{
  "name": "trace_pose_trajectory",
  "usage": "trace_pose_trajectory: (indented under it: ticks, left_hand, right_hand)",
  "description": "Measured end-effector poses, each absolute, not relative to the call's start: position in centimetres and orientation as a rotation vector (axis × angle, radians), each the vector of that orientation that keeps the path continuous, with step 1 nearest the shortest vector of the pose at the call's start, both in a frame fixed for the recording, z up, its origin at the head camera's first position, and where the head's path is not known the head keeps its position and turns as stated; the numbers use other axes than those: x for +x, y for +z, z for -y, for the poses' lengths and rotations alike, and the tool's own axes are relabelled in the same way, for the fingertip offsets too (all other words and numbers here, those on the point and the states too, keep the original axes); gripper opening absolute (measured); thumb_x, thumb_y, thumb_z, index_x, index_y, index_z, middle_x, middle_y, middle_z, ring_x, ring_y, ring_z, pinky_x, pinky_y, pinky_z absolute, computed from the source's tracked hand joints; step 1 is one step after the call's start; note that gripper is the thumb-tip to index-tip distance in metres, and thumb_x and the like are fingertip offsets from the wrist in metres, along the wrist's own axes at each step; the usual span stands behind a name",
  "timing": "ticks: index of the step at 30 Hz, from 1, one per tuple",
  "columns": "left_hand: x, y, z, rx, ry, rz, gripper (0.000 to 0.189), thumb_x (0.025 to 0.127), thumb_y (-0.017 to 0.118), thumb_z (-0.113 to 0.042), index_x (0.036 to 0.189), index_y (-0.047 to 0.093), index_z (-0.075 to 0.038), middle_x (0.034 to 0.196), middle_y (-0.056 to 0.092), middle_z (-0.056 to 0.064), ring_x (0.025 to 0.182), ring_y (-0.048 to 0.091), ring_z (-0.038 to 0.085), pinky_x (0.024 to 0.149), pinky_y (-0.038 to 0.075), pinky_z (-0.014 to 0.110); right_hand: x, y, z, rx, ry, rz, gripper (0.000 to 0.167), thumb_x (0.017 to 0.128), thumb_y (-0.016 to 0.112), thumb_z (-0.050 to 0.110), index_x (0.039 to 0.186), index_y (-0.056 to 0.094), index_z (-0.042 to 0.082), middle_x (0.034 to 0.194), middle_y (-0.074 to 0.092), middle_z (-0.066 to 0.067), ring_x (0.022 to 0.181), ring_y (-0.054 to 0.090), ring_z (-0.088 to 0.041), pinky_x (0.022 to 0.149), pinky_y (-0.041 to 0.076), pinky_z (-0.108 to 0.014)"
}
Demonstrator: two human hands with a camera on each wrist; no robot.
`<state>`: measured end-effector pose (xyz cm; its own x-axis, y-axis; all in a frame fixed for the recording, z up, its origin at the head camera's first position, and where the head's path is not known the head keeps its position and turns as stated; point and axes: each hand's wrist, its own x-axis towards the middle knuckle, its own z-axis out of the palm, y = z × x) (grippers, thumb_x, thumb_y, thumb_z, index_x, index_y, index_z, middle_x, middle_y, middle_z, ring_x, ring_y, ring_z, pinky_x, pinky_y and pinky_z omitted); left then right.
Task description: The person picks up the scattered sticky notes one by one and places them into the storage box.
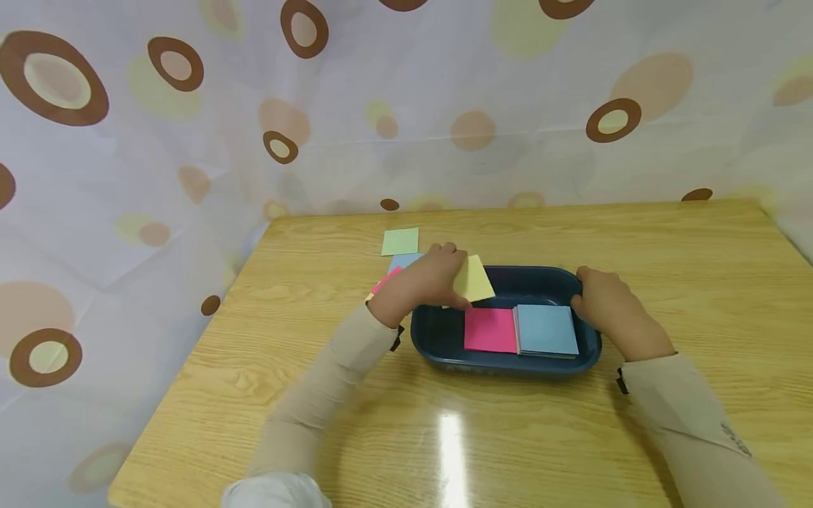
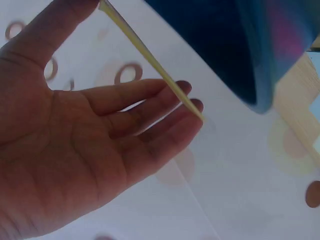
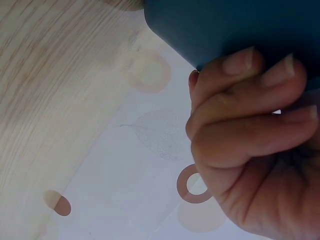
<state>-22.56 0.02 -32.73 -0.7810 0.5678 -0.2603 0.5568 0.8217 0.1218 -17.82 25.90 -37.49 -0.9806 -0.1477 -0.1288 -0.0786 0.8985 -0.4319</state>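
Observation:
My left hand (image 1: 432, 276) pinches a pale yellow sticky-note pad (image 1: 473, 281) between thumb and fingers, over the left part of a dark blue plastic bin (image 1: 502, 368). In the left wrist view the yellow pad (image 2: 145, 55) appears edge-on, spanning from thumb to fingertips. Inside the bin, a bright pink pad (image 1: 490, 330) lies beside a light blue pad (image 1: 547, 329), with more sheets under the blue one. My right hand (image 1: 612, 310) grips the bin's right end at the rim; the right wrist view shows its curled fingers (image 3: 235, 100) against the bin wall (image 3: 210, 30).
Left of the bin, a pale green note pad (image 1: 400, 241) lies on the wooden table (image 1: 273, 296). Nearby are a blue pad (image 1: 404, 262) and a pink pad (image 1: 384, 280), partly hidden by my left hand and wrist. A patterned curtain (image 1: 432, 141) hangs behind the table.

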Motion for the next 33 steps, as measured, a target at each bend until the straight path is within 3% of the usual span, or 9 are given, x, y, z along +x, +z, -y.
trace_pose_trajectory:
  ticks: [7,13,23,33]
  left_hand:
    - [-22.1,-34.1,-4.0,1.028,-0.367,-2.469,0.065,0.081,0.075,-0.045,0.131,0.057,-0.008,0.124,0.054,0.006,0.113,0.042,0.020,0.093,0.040,0.031]
    - [-22.2,-35.1,-5.9,0.995,-0.479,-2.394,0.067,0.079,0.077,-0.043,0.136,0.054,-0.015,0.125,0.049,0.004,0.110,0.037,0.018,0.091,0.041,0.030]
    - [-22.1,-35.7,-6.9,1.016,-0.563,-2.306,0.068,0.082,0.075,-0.043,0.139,0.049,-0.015,0.129,0.044,0.002,0.112,0.037,0.016,0.094,0.039,0.027]
    - [-21.8,-36.1,-7.3,1.031,-0.525,-2.284,0.074,0.081,0.074,-0.045,0.142,0.046,-0.013,0.132,0.046,0.004,0.113,0.041,0.017,0.097,0.040,0.029]
  right_hand:
    - [-17.9,-37.6,-26.1,-0.162,-0.640,-2.903,0.044,0.090,0.051,-0.001,0.124,0.038,-0.025,0.112,0.051,-0.045,0.078,0.058,-0.038,0.065,0.050,-0.045]
    - [-17.9,-37.3,-26.2,-0.128,-0.624,-2.896,0.047,0.090,0.052,0.000,0.126,0.037,-0.025,0.115,0.048,-0.046,0.083,0.059,-0.042,0.068,0.051,-0.049]
    - [-17.8,-37.4,-26.0,-0.123,-0.617,-2.895,0.049,0.090,0.053,0.000,0.129,0.036,-0.024,0.119,0.046,-0.046,0.096,0.057,-0.051,0.075,0.050,-0.054]
    - [-17.7,-37.3,-25.8,-0.135,-0.657,-2.896,0.042,0.090,0.052,-0.001,0.124,0.040,-0.023,0.112,0.051,-0.044,0.080,0.059,-0.040,0.063,0.051,-0.045]
